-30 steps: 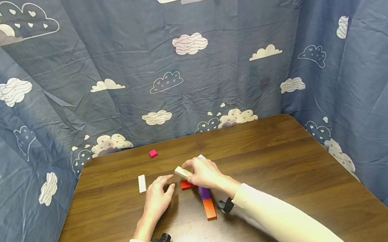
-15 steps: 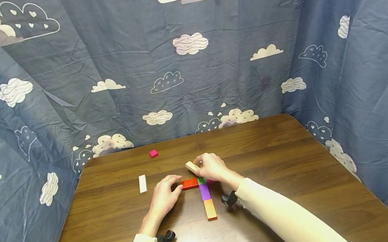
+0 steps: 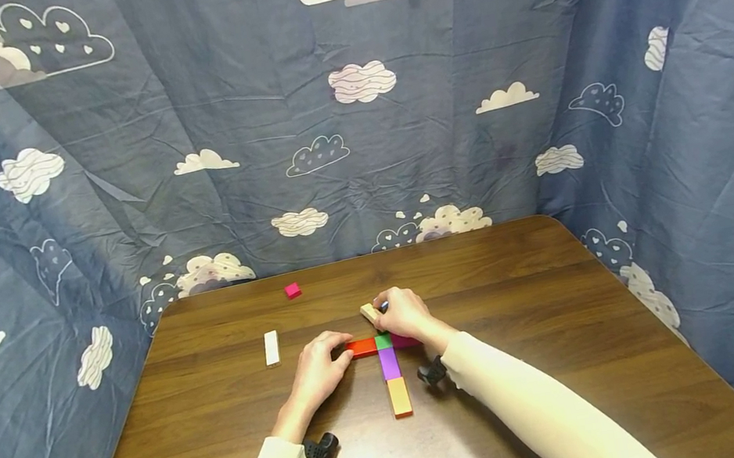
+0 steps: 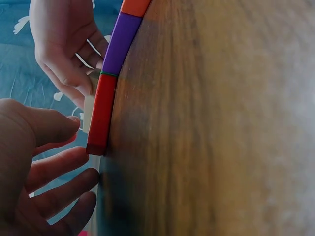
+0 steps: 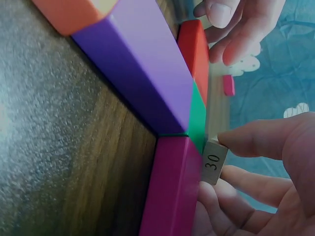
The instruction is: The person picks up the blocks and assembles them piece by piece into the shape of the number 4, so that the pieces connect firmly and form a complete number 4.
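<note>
A pale wooden block (image 3: 370,313) marked 30 on its end (image 5: 214,162) is pinched between the thumb and fingers of my right hand (image 3: 406,313). Its marked end sits right by the green block (image 3: 383,342). From that green block, a red block (image 3: 364,349) extends left and a magenta block (image 3: 403,341) right, partly under my right hand. A purple block (image 3: 390,364) and an orange block (image 3: 400,398) run toward me in line. My left hand (image 3: 319,367) is relaxed at the red block's left end, thumb and fingers apart. A bit of blue shows beside my right fingers.
A white block (image 3: 272,348) lies by itself on the left of the wooden table (image 3: 527,300). Farther back is a small pink block (image 3: 293,291). A blue cloud-patterned curtain (image 3: 246,184) hangs along the table's far edge and right side.
My right hand has carried the pale block back and to the right, then lowered it near the green block, uncovering the green and magenta blocks. My left hand has shifted right to the red block.
</note>
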`<action>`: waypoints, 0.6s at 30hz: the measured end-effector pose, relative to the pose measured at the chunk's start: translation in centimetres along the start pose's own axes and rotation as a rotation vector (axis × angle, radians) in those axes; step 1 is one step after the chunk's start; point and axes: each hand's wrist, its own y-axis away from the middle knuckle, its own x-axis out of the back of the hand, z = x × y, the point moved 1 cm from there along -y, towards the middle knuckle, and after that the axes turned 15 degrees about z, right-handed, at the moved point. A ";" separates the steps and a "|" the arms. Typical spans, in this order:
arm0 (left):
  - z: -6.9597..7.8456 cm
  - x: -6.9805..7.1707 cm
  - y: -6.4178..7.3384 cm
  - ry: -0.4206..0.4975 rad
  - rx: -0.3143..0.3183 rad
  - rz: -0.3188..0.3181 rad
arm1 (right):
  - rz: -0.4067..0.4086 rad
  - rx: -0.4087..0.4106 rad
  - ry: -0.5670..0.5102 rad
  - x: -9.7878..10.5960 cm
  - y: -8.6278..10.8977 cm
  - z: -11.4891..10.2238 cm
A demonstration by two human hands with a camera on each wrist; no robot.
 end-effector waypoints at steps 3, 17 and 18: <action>-0.1 -0.1 -0.1 -0.004 0.003 0.004 | -0.017 0.004 0.001 -0.1 -0.1 -0.1; -0.1 -0.2 -0.2 -0.013 -0.002 -0.011 | -0.065 0.056 -0.011 -1.0 -1.0 0.6; -0.1 -0.2 -0.1 -0.012 -0.004 -0.009 | -0.064 0.064 -0.016 -1.0 -1.1 0.7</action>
